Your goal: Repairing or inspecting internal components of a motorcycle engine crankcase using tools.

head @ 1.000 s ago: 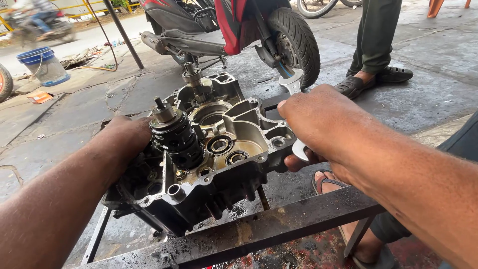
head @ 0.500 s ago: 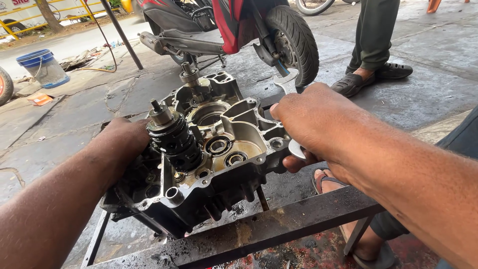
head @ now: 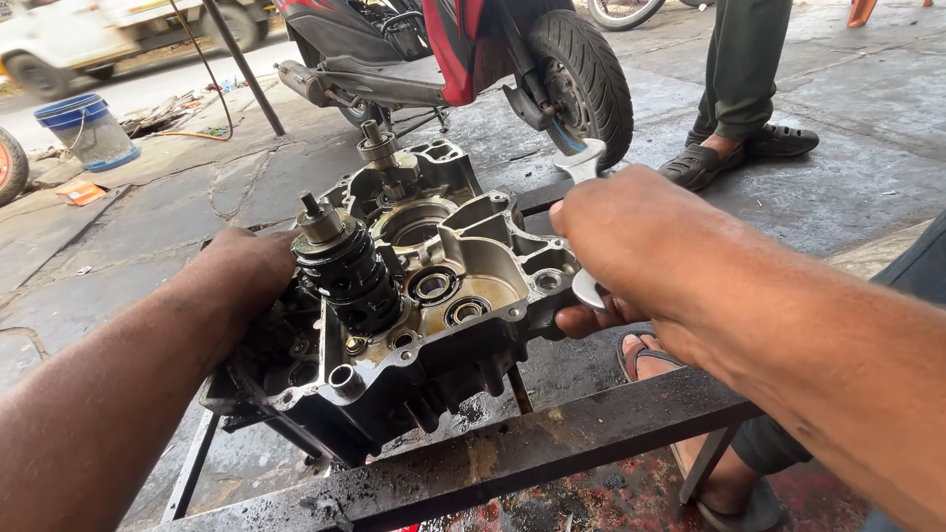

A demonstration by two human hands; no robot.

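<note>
Head view | scooter (head: pixel 473 49) parked behind, bystander's sandalled feet (head: pixel 739 153) beside it | engine crankcase (head: pixel 424 296) resting open-side up on greasy steel frame (head: pixel 512 458) | left hand (head: pixel 241 286) pressed against crankcase's left side, grip hidden | right hand (head: pixel 641 246) clenched around silver spanner (head: pixel 581 163) at crankcase's right edge

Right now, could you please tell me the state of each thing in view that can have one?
engine case: open, oily, tilted on the metal stand.
gear shaft: standing in the case.
spanner: held in the right hand.
left hand: pressed on the case's side.
scooter: parked upright.
blue bucket: upright.
</note>
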